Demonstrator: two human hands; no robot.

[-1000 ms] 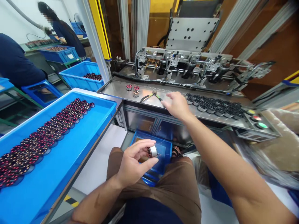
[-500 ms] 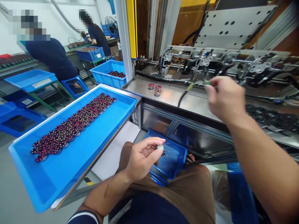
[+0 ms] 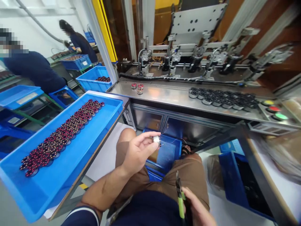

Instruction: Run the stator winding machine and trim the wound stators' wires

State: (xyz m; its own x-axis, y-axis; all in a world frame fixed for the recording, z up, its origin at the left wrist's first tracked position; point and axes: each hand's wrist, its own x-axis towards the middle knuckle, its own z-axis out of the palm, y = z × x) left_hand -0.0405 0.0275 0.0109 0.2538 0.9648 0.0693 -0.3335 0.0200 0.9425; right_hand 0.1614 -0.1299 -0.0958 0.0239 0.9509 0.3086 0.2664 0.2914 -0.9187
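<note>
My left hand [image 3: 141, 150] pinches a small motor stator [image 3: 156, 141], a silvery ring with thin wire ends sticking out to its right, between thumb and fingers above my lap. Low in the view, my right hand [image 3: 196, 205] is wrapped around a pair of cutting pliers [image 3: 180, 199] with green handles, their dark jaws pointing up. The pliers are apart from the stator. Many similar red-and-copper stators [image 3: 62, 135] lie packed in rows in the blue tray [image 3: 77, 160] at left.
Three stators [image 3: 140, 89] stand on the steel bench [image 3: 164, 94] before a winding machine [image 3: 174, 56]. Black ring-shaped parts [image 3: 223, 99] are heaped farther right, near push buttons [image 3: 274, 109]. A blue bin [image 3: 169, 153] sits between my legs. Co-workers [image 3: 35, 67] sit at the far left.
My right hand has come down from over the bench to my lap, bringing the green-handled pliers. My left hand keeps the stator. The camera view has turned to the right.
</note>
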